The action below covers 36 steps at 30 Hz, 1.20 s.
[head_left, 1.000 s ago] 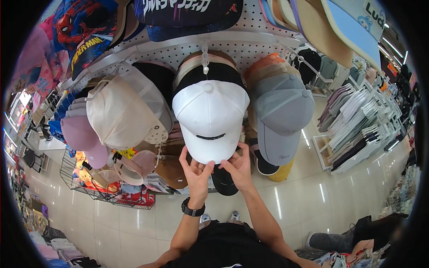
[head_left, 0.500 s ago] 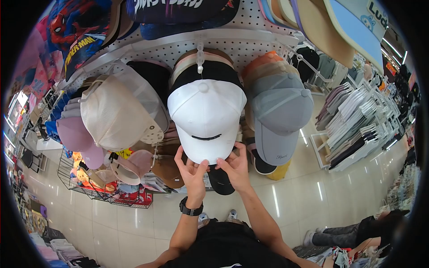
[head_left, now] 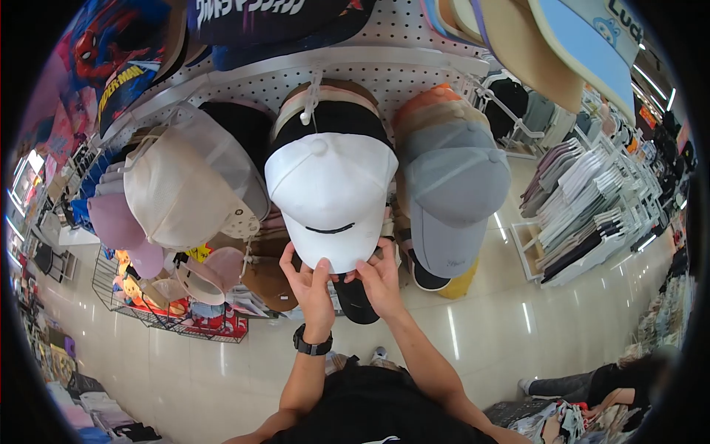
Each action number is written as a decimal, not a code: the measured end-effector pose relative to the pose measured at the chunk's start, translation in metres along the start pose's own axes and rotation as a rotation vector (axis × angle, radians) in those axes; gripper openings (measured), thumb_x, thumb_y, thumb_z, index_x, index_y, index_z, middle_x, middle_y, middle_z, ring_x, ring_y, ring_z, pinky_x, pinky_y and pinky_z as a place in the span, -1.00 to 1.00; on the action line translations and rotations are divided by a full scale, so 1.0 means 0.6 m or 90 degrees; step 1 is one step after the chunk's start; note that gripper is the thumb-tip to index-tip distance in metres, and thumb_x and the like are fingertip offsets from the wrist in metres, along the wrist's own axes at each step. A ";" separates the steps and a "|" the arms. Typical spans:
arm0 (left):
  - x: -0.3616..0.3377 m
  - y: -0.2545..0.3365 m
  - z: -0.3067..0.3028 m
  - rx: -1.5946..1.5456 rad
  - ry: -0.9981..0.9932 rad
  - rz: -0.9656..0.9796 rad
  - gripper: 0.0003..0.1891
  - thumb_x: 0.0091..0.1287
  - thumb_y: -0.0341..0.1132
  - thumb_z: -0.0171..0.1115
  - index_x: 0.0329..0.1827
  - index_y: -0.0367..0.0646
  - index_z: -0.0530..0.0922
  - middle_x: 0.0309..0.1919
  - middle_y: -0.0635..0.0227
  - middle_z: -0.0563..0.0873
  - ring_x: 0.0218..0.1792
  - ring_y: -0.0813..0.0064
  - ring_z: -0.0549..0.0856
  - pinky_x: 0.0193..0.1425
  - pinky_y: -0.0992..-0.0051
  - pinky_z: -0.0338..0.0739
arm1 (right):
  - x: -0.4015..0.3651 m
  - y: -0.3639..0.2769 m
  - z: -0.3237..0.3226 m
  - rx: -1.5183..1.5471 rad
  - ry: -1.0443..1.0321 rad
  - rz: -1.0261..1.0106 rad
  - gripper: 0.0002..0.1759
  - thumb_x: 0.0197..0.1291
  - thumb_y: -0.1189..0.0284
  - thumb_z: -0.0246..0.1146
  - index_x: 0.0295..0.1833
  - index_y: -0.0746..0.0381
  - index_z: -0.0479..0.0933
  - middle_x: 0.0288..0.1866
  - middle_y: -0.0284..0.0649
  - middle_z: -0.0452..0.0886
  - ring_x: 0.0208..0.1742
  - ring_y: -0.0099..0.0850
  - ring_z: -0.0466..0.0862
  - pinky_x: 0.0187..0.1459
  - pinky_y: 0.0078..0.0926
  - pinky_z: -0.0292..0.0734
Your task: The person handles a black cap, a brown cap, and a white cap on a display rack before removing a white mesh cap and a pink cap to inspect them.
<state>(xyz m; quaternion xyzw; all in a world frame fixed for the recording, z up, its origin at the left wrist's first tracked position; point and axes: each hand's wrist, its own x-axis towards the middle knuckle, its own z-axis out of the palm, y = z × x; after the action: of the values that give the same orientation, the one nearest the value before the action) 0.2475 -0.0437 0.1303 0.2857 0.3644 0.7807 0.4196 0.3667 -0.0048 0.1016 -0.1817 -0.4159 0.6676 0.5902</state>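
A white baseball cap [head_left: 331,189] with a short black line on its front hangs at the head of a row of caps, its brim toward me. My left hand [head_left: 309,288] grips the left side of the brim, thumb on top and fingers beneath. On the right side of the same brim, my right hand [head_left: 379,283] holds on in the same way. Directly behind the white cap is a black cap [head_left: 325,127]. Below the brim, between my hands, a dark cap [head_left: 356,302] shows in part.
Grey caps [head_left: 458,185] hang to the right, a cream hat [head_left: 177,189] to the left. A white pegboard hook [head_left: 310,103] rises behind the white cap. A wire basket [head_left: 170,322] stands lower left, folded-looking hanging clothes [head_left: 584,200] far right. Another person's leg [head_left: 562,386] shows lower right.
The view has shifted slightly, so the caps and racks appear a little further left. Both hands keep their hold on the white cap's brim. The other person's legs at lower right have moved.
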 end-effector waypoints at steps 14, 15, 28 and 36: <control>-0.030 0.001 -0.181 0.174 0.019 0.019 -0.61 0.51 -0.50 0.23 0.38 -0.19 0.49 -0.26 0.46 0.66 -0.29 0.65 0.57 -0.17 0.59 0.47 | 0.005 0.004 0.006 0.066 0.108 -0.015 -0.54 0.47 0.56 0.21 0.36 0.14 0.22 -0.01 -0.13 0.64 -0.19 -0.36 0.62 -0.10 -0.27 0.59; -0.033 0.002 -0.198 0.178 0.033 0.012 -0.67 0.51 -0.50 0.22 0.31 -0.18 0.53 -0.26 0.48 0.66 -0.29 0.65 0.56 -0.17 0.59 0.48 | 0.002 0.008 -0.004 0.105 0.106 -0.047 -0.55 0.49 0.59 0.17 0.36 0.13 0.18 -0.07 -0.13 0.62 -0.22 -0.40 0.58 -0.17 -0.34 0.57; 0.021 -0.031 -0.453 0.377 0.121 -0.010 -0.55 0.51 -0.47 0.26 0.44 -0.22 0.45 0.11 0.31 0.64 0.06 0.49 0.64 0.10 0.46 0.61 | -0.105 0.185 0.069 -0.474 -0.008 0.029 -0.56 0.36 0.50 0.42 0.20 0.25 0.36 -0.14 -0.18 0.57 -0.17 -0.46 0.63 -0.12 -0.45 0.60; 0.103 -0.014 -0.468 0.419 -0.016 -0.012 -0.13 0.47 -0.19 0.45 0.73 -0.14 0.15 0.60 0.08 0.35 0.59 0.15 0.37 0.52 0.08 0.43 | -0.050 0.290 0.085 -0.638 0.003 0.056 -0.04 0.22 0.29 0.58 0.61 0.22 0.20 0.49 0.14 0.30 0.50 0.05 0.43 0.37 -0.02 0.53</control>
<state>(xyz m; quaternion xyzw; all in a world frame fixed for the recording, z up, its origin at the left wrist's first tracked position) 0.0102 -0.0793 -0.0282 0.4120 0.5944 0.6137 0.3165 0.2254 -0.0427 -0.0099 -0.4615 -0.6762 0.4094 0.4027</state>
